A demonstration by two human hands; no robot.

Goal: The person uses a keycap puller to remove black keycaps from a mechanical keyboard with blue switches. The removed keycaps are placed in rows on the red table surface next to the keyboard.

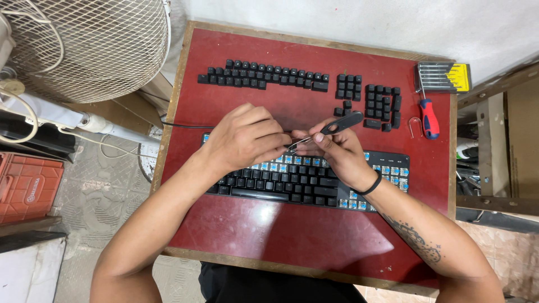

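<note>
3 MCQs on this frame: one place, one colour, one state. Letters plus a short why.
1. Where does the screwdriver lie?
A. right edge of the table, below the bit case
B. on the keyboard
C. on the floor by the fan

2. What colour are the bared switches on the keyboard?
A. red
B. blue
C. green

3. What state is the right hand in?
A. open and flat on the table
B. hanging off the table
C. closed on a black-handled wire tool

Answers:
1 A: its red and blue handle lies on the red table just under the yellow bit case.
2 B: the uncapped spots show blue.
3 C: its fingers grip the keycap puller, while the left hand meets the tool's wire end.
</note>
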